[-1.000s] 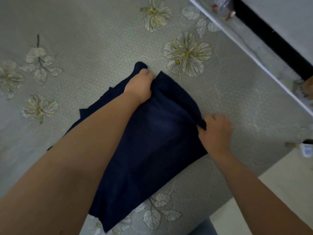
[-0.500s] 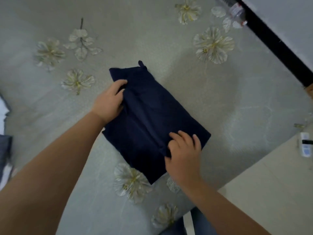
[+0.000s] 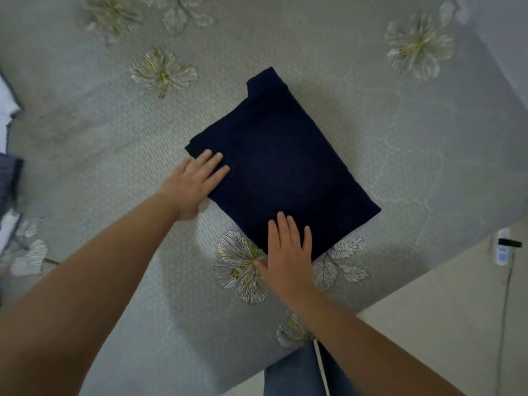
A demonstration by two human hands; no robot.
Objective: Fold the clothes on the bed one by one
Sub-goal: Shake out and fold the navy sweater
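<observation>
A dark navy garment (image 3: 281,158) lies folded into a compact rectangle on the grey bed (image 3: 400,155), which has a pale flower print. My left hand (image 3: 194,184) lies flat at the garment's left edge, straight fingers resting on the cloth. My right hand (image 3: 288,252) lies flat on the garment's near corner, fingers straight and spread, the palm partly on the sheet. Neither hand grips the cloth.
More clothes (image 3: 8,172), white and grey-blue, show at the far left edge. The bed's edge runs diagonally at lower right, with pale floor (image 3: 443,324) beyond. A white device with a cable (image 3: 503,250) lies on the floor. My jeans-clad legs (image 3: 297,372) stand against the bed.
The garment went from a long loose shape held by both hands to a neat rectangle. Both hands have let go and now lie flat on it. The view has shifted.
</observation>
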